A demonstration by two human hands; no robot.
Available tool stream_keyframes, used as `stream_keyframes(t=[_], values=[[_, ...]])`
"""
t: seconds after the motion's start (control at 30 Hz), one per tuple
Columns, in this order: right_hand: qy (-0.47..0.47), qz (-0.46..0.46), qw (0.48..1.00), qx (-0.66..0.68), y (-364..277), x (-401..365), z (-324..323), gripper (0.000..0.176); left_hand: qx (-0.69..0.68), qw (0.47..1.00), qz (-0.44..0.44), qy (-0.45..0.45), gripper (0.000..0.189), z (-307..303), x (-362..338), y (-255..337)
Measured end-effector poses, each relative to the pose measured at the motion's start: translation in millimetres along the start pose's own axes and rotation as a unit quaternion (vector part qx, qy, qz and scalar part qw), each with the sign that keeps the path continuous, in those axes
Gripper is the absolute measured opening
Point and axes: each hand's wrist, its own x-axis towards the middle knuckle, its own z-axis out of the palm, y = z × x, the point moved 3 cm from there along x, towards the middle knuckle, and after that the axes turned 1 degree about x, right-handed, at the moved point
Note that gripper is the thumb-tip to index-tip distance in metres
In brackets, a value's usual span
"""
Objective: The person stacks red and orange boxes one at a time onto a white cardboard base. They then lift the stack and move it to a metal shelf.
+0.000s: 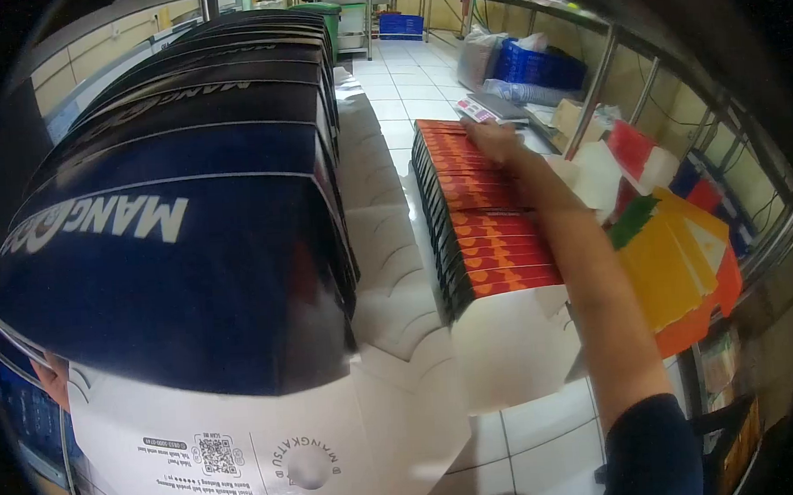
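Observation:
At the far left edge, part of my left hand [55, 379] shows beside the front carton, against its white flap. Most of its fingers are hidden. That dark blue carton [161, 287] bears "MANG..." lettering and fronts a long row of nested cartons. Its white flap [334, 425] carries a QR code and a round "MANGKATSU" print. My right arm stretches forward along a row of red and orange printed cartons [494, 233]. My right hand [496, 142] is at the far end of that row, its fingers bent over the end carton.
Beyond the right hand lie a pink and white card [477, 111] and a grey flat item [499, 108]. Yellow sheets [671, 260] fan out at right by a metal rail [594, 89]. A blue crate [539, 65] with bags and a green bin [329, 22] stand further back.

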Motion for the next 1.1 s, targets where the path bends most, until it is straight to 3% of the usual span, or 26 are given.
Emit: stream_keyframes(t=[0.3, 0.5, 0.57, 0.6, 0.67, 0.7, 0.77, 0.9, 0.93, 0.97, 1.03, 1.07, 1.1], values=[[-0.015, 0.011, 0.998, 0.055, -2.6, 7.0, 1.7, 0.088, 0.001, 1.000, -0.001, 0.004, 0.049, 0.3, 1.2, 1.5], [-0.026, 0.035, 0.999, 0.005, -3.0, 16.0, 15.3, 0.095, 0.001, 1.000, 0.002, -0.006, 0.048, -1.1, -1.2, 0.3], [-0.037, 0.010, 0.999, 0.039, -12.2, -9.6, -1.7, 0.076, -0.004, 1.000, 0.001, -0.018, 0.048, 2.7, -6.9, -2.9], [-0.035, 0.014, 0.999, 0.039, -7.4, -13.9, -6.3, 0.076, -0.006, 1.000, 0.002, -0.024, 0.048, 7.9, -11.5, -5.7], [-0.083, 0.023, 0.965, 0.248, -0.1, -20.1, -11.8, 0.071, -0.008, 0.999, 0.014, -0.039, 0.048, 17.1, -23.3, -6.8], [-0.081, 0.021, 0.965, 0.249, 17.6, -12.3, -6.9, 0.071, -0.007, 0.999, 0.019, -0.050, 0.048, 26.3, -37.1, -0.1], [0.036, -0.190, 0.955, 0.226, 50.6, 5.7, 2.2, 0.076, -0.016, 0.998, 0.016, -0.053, 0.045, 48.3, -64.9, 35.4], [0.101, -0.175, 0.955, 0.216, 80.9, -2.0, 5.2, 0.070, -0.056, 0.995, 0.062, -0.048, 0.030, 69.9, -81.9, 56.7], [0.110, -0.185, 0.968, 0.132, 74.9, -25.7, -7.5, 0.067, -0.056, 0.994, 0.079, -0.041, 0.027, 71.3, -77.6, 54.3], [0.105, -0.154, 0.965, 0.186, 67.4, -48.6, -15.7, 0.065, -0.065, 0.994, 0.078, -0.040, 0.027, 67.4, -73.7, 48.7], [0.080, -0.100, 0.967, 0.220, 54.3, -85.1, -35.4, 0.061, 0.067, 0.994, 0.030, -0.086, 0.038, 63.7, -70.2, 47.8], [0.083, -0.111, 0.967, 0.214, 47.5, -104.3, -46.5, 0.060, -0.022, 0.994, 0.062, -0.086, 0.034, 69.5, -78.9, 55.1], [0.049, -0.109, 0.987, 0.108, 45.6, -112.0, -59.4, 0.059, -0.029, 0.994, 0.063, -0.090, 0.034, 69.6, -80.7, 61.8]])
